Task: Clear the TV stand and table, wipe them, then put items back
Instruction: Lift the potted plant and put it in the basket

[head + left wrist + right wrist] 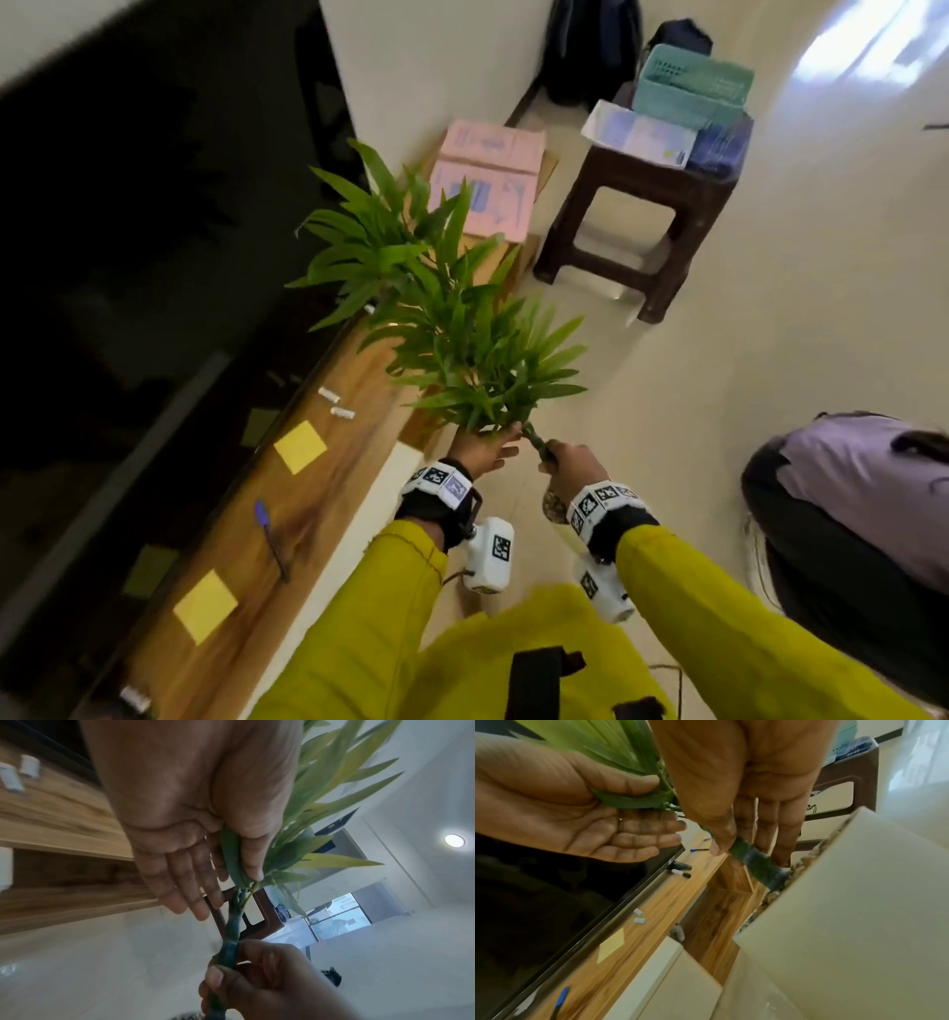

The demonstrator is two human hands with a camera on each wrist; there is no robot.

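Evidently early in clearing. The plant (452, 329) is off the TV stand (318, 462), carried over the floor just beside the stand's front edge; its white pot (847, 902), topped with pebbles, hangs below the right hand.

Still on the stand: two yellow notes (300, 446), a blue pen (269, 534), two small white caps (336, 403), a marker near the far end. No wiping shows; no cloth in view. Table not identifiable.

Right hand (570, 470): grip closed round the green stem (230, 949), thumb across it, fingers reaching down toward the pot rim.

Left hand (480, 449): at 10 o'clock from the right, palm up, fingers nearly straight, thumb pressing the lowest leaves against the palm. A light pinch, steadying the foliage.

A stool (647, 205) with a basket stands at 1 o'clock.
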